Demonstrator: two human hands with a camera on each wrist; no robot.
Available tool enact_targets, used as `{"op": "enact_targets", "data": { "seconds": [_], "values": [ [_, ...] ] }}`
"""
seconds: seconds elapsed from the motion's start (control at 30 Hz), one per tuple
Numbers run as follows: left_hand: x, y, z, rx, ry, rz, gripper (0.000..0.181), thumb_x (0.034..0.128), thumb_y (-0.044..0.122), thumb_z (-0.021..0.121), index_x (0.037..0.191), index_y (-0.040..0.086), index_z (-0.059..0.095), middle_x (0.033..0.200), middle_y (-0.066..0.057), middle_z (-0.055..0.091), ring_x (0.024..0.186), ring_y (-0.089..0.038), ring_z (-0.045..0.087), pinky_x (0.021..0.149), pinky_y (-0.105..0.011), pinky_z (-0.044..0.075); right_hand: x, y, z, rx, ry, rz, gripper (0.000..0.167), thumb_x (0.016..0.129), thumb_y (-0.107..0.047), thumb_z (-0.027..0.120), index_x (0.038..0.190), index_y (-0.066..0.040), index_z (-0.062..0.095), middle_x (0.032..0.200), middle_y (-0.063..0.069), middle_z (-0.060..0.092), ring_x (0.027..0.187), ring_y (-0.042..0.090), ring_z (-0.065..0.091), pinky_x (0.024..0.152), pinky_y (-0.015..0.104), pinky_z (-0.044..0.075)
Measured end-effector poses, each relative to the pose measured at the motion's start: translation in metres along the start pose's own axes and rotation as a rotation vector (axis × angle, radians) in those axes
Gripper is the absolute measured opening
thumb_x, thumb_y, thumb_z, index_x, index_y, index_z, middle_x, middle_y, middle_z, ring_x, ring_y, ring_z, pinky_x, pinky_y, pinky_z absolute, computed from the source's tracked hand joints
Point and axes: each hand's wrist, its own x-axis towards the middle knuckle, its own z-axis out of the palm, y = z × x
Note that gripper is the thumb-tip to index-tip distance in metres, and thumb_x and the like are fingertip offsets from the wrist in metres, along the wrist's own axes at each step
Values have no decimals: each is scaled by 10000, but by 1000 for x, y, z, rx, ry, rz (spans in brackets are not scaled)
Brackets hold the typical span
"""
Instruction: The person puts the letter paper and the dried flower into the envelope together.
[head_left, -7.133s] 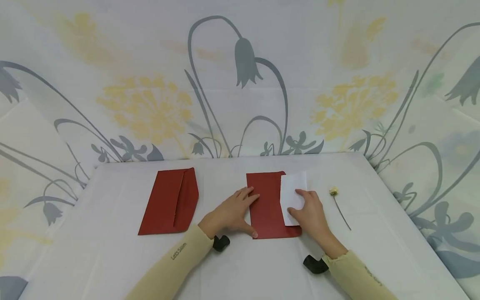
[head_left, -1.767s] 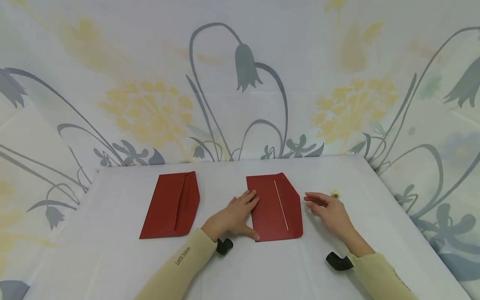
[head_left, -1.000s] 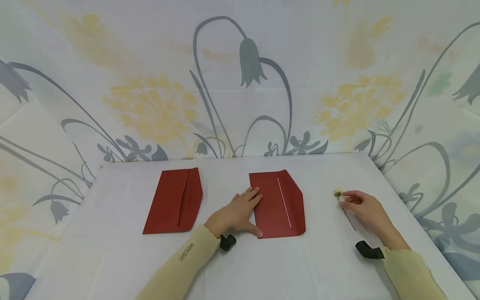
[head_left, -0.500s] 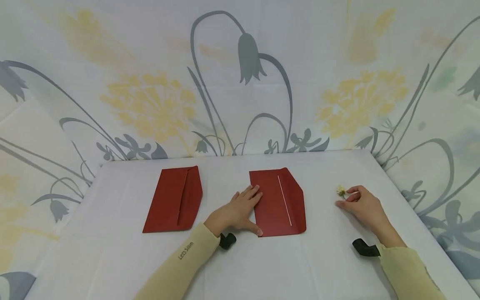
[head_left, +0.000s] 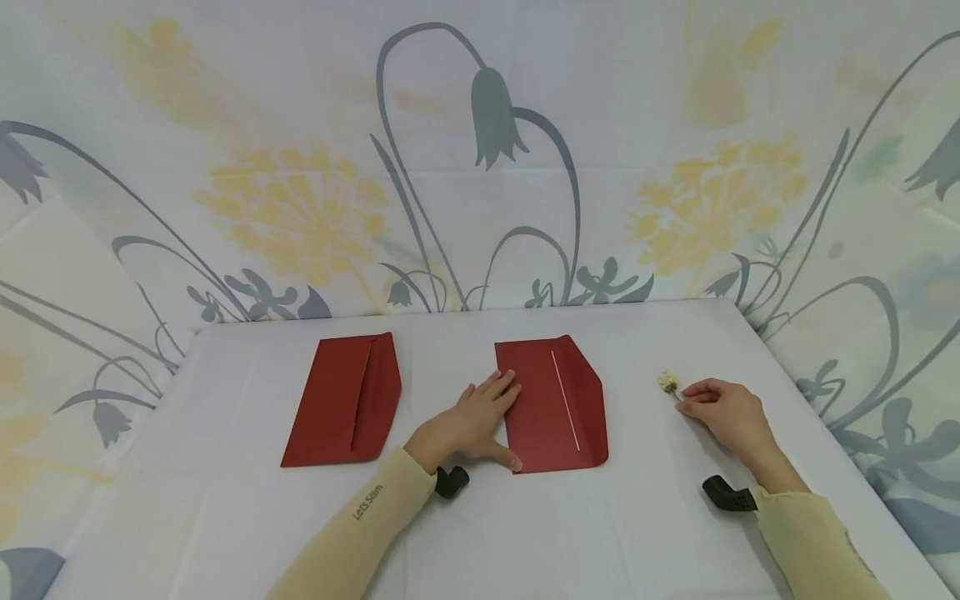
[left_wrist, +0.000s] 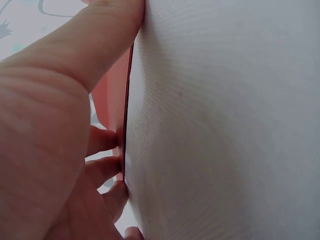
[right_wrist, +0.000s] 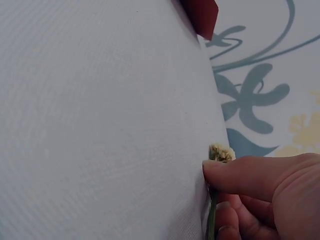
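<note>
In the head view my left hand (head_left: 467,429) rests with spread fingers on the left edge of a red envelope (head_left: 536,417). That envelope's flap lies unfolded to the right, and a thin white paper edge (head_left: 564,392) shows along its slit. My right hand (head_left: 731,417) pinches a small dried flower (head_left: 668,382) by its stem, just below the pale yellow head. The right wrist view shows the thumb pressed on the green stem (right_wrist: 212,215), with the flower head beyond it. From the left wrist, the thumb and fingertips are seen along the envelope's edge.
A second red envelope (head_left: 337,404), its flap also unfolded, lies to the left on the white tablecloth (head_left: 540,533). Behind and at the sides hangs a floral-printed cloth (head_left: 450,208). A black strap piece (head_left: 727,494) sticks out at the right wrist.
The white paper has gone into the right-hand envelope, leaving only its edge showing. My right hand moved right to the flower and took its stem. My left hand stayed on the envelope.
</note>
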Motion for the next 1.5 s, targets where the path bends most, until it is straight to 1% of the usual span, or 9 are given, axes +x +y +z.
{"op": "enact_targets", "data": {
  "seconds": [0.23, 0.47, 0.57, 0.67, 0.83, 1.0, 1.23, 1.37, 1.5],
  "values": [
    [-1, 4, -3, 10, -2, -11, 1150, 750, 596, 799, 1591, 86, 203, 1668, -71, 63, 1524, -259, 10, 1199, -504, 123, -2, -4, -5, 17, -98, 3, 321, 957, -256, 676, 1157, -7, 708, 1106, 199, 683, 982, 336, 605, 753, 390, 465],
    [4, 2, -5, 86, 26, 1, 1181, 729, 668, 769, 1596, 106, 198, 1660, -84, 106, 1510, -300, 88, 1196, -451, 183, -8, -24, -8, 43, -88, -83, 313, 998, -228, 622, 1208, -7, 690, 1100, 165, 699, 923, 253, 625, 701, 343, 491],
    [10, -2, -7, 72, 64, 47, 1123, 740, 638, 781, 1590, 134, 247, 1649, -65, 152, 1494, -290, 142, 1185, -420, 227, -9, -38, -11, 58, -78, -131, 316, 1006, -238, 613, 1219, -14, 681, 1124, 163, 694, 951, 268, 629, 729, 354, 493],
    [17, -4, -14, -15, 75, 117, 989, 765, 515, 828, 1555, 155, 353, 1618, -28, 242, 1472, -242, 212, 1157, -372, 294, -9, -54, -10, 112, -98, -147, 319, 1002, -217, 619, 1225, 7, 667, 1151, 175, 685, 985, 288, 627, 761, 339, 511],
    [35, -5, -24, -124, 10, 224, 790, 792, 385, 847, 1468, 179, 494, 1531, 36, 383, 1423, -159, 297, 1080, -248, 372, -4, -80, 1, 244, -166, -135, 338, 1000, -184, 618, 1246, 48, 631, 1199, 213, 659, 1007, 332, 628, 815, 323, 545],
    [60, -4, -30, -85, -22, 281, 703, 774, 415, 855, 1382, 197, 576, 1478, 39, 430, 1389, -153, 311, 1045, -224, 392, 5, -97, 17, 349, -196, -128, 346, 1009, -182, 599, 1269, 46, 613, 1263, 232, 621, 1063, 343, 621, 852, 347, 557],
    [84, 8, -37, 13, -78, 253, 659, 699, 488, 883, 1258, 278, 605, 1538, 19, 326, 1421, -210, 203, 1071, -360, 383, 14, -113, 39, 485, -175, -88, 400, 1017, -200, 584, 1324, 57, 571, 1210, 224, 626, 1044, 290, 621, 874, 368, 552],
    [89, 14, -35, 51, -117, 219, 644, 677, 504, 892, 1216, 306, 600, 1573, 16, 271, 1438, -220, 172, 1066, -404, 394, 14, -119, 46, 497, -163, -77, 375, 1009, -182, 597, 1304, 48, 595, 1173, 209, 645, 981, 233, 618, 819, 318, 547],
    [94, 16, -32, 89, -111, 197, 617, 652, 537, 891, 1141, 326, 581, 1582, 33, 249, 1431, -208, 188, 1059, -417, 397, 13, -122, 50, 467, -149, -83, 339, 1002, -160, 608, 1275, 40, 621, 1157, 199, 665, 937, 205, 613, 760, 264, 523]
  ]
}}
